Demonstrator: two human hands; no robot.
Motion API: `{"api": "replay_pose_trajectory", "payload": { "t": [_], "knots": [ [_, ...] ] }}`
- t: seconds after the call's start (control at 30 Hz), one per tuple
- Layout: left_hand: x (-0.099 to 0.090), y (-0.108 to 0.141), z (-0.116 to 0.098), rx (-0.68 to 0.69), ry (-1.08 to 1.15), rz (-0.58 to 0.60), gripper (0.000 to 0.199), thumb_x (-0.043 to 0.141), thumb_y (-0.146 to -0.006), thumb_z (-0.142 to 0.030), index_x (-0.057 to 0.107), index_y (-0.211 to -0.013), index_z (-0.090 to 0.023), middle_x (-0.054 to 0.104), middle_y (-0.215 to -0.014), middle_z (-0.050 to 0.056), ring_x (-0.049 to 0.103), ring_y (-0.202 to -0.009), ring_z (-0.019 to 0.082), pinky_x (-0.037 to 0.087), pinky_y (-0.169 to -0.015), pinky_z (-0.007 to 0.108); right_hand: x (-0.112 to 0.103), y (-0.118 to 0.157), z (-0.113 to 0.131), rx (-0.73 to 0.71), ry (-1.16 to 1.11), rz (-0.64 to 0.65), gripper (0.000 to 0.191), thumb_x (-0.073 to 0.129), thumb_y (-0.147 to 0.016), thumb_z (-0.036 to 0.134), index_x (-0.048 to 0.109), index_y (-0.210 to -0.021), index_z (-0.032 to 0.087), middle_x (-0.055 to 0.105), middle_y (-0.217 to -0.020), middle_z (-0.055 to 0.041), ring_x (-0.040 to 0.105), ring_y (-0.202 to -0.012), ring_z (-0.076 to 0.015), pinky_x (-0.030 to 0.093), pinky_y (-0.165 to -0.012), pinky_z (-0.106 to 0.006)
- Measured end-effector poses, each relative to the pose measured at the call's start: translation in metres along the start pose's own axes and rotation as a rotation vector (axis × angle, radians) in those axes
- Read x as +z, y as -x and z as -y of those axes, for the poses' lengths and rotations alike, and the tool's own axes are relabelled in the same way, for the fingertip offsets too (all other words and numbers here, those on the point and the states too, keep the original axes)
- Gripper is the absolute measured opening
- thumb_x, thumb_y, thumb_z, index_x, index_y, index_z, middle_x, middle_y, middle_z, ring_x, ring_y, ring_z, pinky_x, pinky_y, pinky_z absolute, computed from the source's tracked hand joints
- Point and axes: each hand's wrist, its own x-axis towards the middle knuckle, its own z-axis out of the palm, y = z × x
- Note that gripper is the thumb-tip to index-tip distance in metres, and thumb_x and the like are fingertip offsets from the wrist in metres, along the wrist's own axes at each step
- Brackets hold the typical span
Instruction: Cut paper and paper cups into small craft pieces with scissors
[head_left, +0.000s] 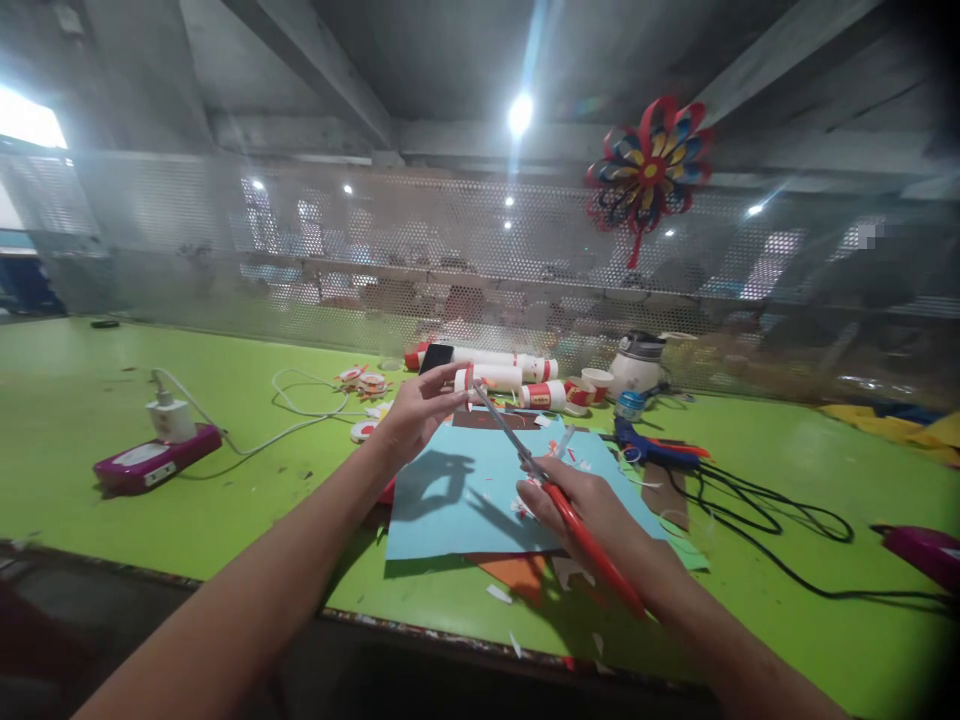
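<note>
My left hand [421,408] pinches a small white paper piece with a red edge [466,384], held up above the blue sheet. In my right hand [581,500] are scissors [571,520] with red handles; their blades point up and left, the tips close to the white and red piece. Below both hands a light blue sheet [442,515] lies on the green table, with white and red paper scraps on it. Both hands cast shadows on the sheet.
Paper cups [541,396] and a black phone [436,358] lie behind the sheet. A white kettle-like vessel [636,366] and a blue glue gun [660,447] with black cable are at right. A purple power strip [157,462] sits at left, and a paper flower [651,170] hangs above.
</note>
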Motion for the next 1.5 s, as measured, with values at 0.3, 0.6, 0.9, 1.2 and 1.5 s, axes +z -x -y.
{"api": "replay_pose_trajectory", "payload": {
  "t": [0.3, 0.6, 0.9, 1.2, 1.5],
  "knots": [
    [0.008, -0.002, 0.007, 0.052, -0.065, -0.062, 0.042, 0.079, -0.059, -0.014, 0.062, -0.098, -0.017, 0.069, -0.095, 0.008, 0.064, -0.089, 0.019, 0.047, -0.084, 0.034, 0.008, 0.003, 0.000, -0.032, 0.098, -0.067, 0.033, 0.045, -0.090, 0.051, 0.050, -0.078, 0.021, 0.055, -0.069, 0.0013, 0.048, -0.062, -0.0152, 0.036, -0.058, -0.026],
    [0.010, -0.001, 0.008, 0.060, -0.078, -0.103, 0.042, 0.078, -0.061, -0.016, 0.061, -0.100, -0.016, 0.068, -0.094, 0.008, 0.063, -0.090, 0.020, 0.046, -0.086, 0.037, 0.009, 0.001, -0.002, -0.060, 0.107, -0.086, 0.033, 0.045, -0.090, 0.051, 0.051, -0.077, 0.021, 0.055, -0.067, 0.0010, 0.048, -0.061, -0.0151, 0.037, -0.057, -0.026],
    [0.006, -0.001, 0.004, 0.043, -0.117, -0.027, 0.047, 0.077, -0.063, -0.018, 0.064, -0.108, -0.015, 0.069, -0.096, 0.010, 0.062, -0.092, 0.022, 0.047, -0.084, 0.038, 0.004, 0.002, 0.004, -0.076, 0.095, -0.079, 0.034, 0.045, -0.091, 0.048, 0.061, -0.093, 0.018, 0.059, -0.071, -0.0013, 0.053, -0.065, -0.0174, 0.041, -0.062, -0.027],
    [0.005, -0.001, 0.004, 0.037, -0.121, -0.004, 0.048, 0.077, -0.065, -0.019, 0.062, -0.111, -0.014, 0.070, -0.099, 0.012, 0.064, -0.095, 0.023, 0.047, -0.088, 0.040, 0.008, 0.001, -0.002, -0.072, 0.090, -0.083, 0.033, 0.044, -0.091, 0.049, 0.055, -0.081, 0.021, 0.055, -0.064, 0.0012, 0.049, -0.059, -0.0151, 0.038, -0.055, -0.025],
    [0.003, -0.002, 0.005, 0.073, -0.155, -0.001, 0.049, 0.077, -0.064, -0.019, 0.063, -0.110, -0.015, 0.070, -0.096, 0.011, 0.064, -0.095, 0.023, 0.048, -0.088, 0.041, 0.010, 0.002, -0.003, -0.080, 0.104, -0.099, 0.030, 0.044, -0.091, 0.047, 0.052, -0.077, 0.021, 0.053, -0.065, 0.0017, 0.048, -0.058, -0.0144, 0.037, -0.055, -0.025]
  ]
}}
